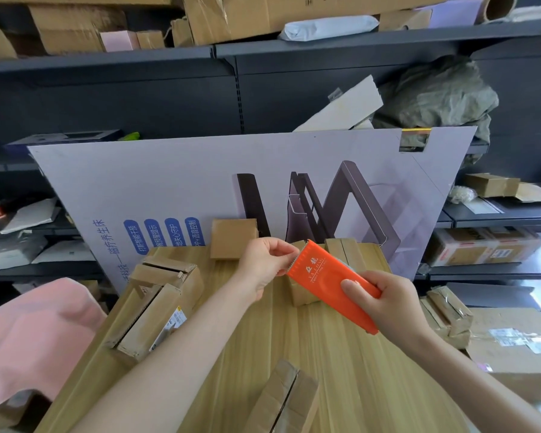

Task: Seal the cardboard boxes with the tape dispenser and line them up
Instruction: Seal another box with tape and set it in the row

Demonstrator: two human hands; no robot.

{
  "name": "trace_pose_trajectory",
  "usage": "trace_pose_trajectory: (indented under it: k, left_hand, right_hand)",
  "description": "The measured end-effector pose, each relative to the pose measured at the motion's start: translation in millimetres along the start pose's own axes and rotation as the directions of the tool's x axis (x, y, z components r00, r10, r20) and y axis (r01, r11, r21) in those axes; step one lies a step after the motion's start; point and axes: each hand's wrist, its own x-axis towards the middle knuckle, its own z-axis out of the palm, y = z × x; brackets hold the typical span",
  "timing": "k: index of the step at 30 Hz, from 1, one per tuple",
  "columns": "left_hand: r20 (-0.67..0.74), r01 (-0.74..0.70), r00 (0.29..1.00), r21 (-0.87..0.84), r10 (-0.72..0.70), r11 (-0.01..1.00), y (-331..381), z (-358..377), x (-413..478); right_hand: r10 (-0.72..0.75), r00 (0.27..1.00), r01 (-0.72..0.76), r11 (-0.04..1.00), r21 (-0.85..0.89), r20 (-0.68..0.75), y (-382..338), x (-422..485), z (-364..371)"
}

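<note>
My right hand (388, 303) grips one orange tape dispenser (331, 284) above the table (341, 354); my left hand (264, 264) pinches its toothed end. Five cardboard boxes (233, 239) lie around, one partly hidden behind the dispenser.

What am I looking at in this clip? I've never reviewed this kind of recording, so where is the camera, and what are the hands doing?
There is no machine here. The single picture comes from a wide-angle camera worn on a person's head, looking forward and down, so both bare arms reach in from the bottom edge.

The right hand has a closed grip on an orange tape dispenser, held up above the table. The left hand pinches at its toothed end, probably the tape's loose end, though the tape itself is too hard to see.

Beneath them is a wooden table carrying several cardboard boxes: a long one at the left, a small one at the back, one partly hidden behind the dispenser, and one at the near edge. Behind stands a large printed board against cluttered shelves.
</note>
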Motion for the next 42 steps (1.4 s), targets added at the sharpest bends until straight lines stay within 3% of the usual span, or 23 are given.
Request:
trace_pose_trajectory:
  k: [4, 9, 13, 19, 26, 28, 42]
  left_hand:
    - [-0.050, 0.051, 0.997, 0.012, -0.051, 0.999, -4.2, 1.1, 11.8]
    - [-0.105, 0.200, 0.974, -0.001, -0.199, 0.980, -24.0, 2.8, 25.8]
    - [-0.167, 0.237, 0.959, 0.022, -0.230, 0.971, -36.3, 2.6, 32.4]
    - [-0.197, 0.246, 0.953, 0.069, -0.228, 0.967, -45.2, 0.2, 30.9]
    - [-0.356, 0.269, 0.909, 0.106, -0.216, 0.957, -61.0, -45.2, 24.0]
    - [-0.349, 0.290, 0.907, 0.119, -0.234, 0.950, -73.3, -42.9, 18.5]
    - [-0.152, 0.424, 0.904, 0.208, -0.399, 0.881, -185.1, -10.4, -19.0]
  right_hand:
    - [0.065, 0.997, -0.062, 0.996, -0.071, 0.042, -8.8, 7.9, 1.1]
    - [0.132, 0.983, -0.084, 0.942, -0.325, 0.131, -22.0, 17.3, 13.0]
    - [0.143, 0.981, -0.077, 0.905, -0.419, 0.130, -22.1, 15.9, 21.4]
    - [0.149, 0.975, -0.066, 0.901, -0.429, 0.163, -14.7, 4.9, 20.1]
    - [0.263, 0.945, -0.193, 0.929, -0.317, 0.196, 18.0, -26.1, -16.7]
    - [0.298, 0.930, -0.229, 0.928, -0.294, 0.215, 26.8, -35.9, -19.2]
    - [0.535, 0.803, -0.311, 0.752, -0.582, 0.263, 107.4, -72.6, -0.4]
